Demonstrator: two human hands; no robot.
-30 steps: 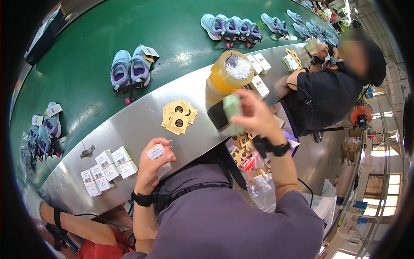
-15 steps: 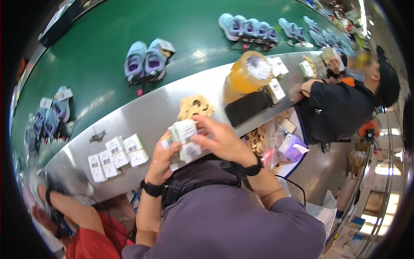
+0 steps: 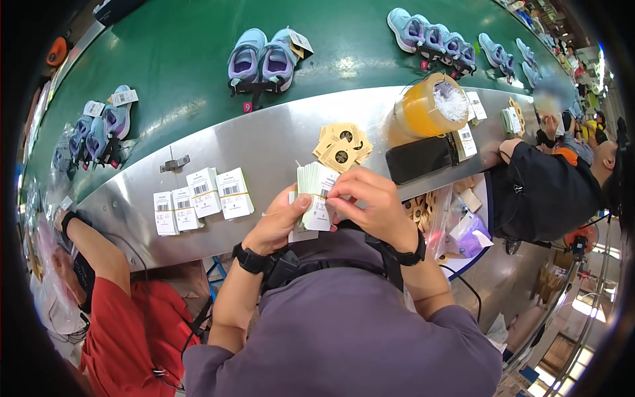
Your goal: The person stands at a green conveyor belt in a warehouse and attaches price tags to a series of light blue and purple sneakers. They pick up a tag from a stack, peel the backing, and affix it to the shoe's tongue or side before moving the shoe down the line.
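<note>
A fanned stack of white barcode hang tags [image 3: 316, 188] with pale green edges is in my left hand [image 3: 281, 221], its thumb pressed on the front. My right hand [image 3: 377, 202] is closed at the stack's right edge, thumb and forefinger pinched on it. Whether a band is between those fingertips I cannot make out. More white tags [image 3: 301, 233] show below the left thumb, close to my waist. Just beyond the stack, a loose pile of tan tags with black round prints [image 3: 342, 147] lies on the metal ledge [image 3: 278, 149].
Banded white tag bundles [image 3: 202, 192] lie to the left. Right of the tan pile are a black phone [image 3: 420, 160] and a large yellow tape roll [image 3: 426, 109]. Paired blue shoes [image 3: 261, 63] stand on the green belt [image 3: 178, 66]. Co-workers sit on both sides, in red [image 3: 142, 324] and black [image 3: 546, 198].
The stack has become fanned at its top. My right hand has gone from spread fingers to a pinch at its edge. The whole view has shifted, moving the scene rightward.
</note>
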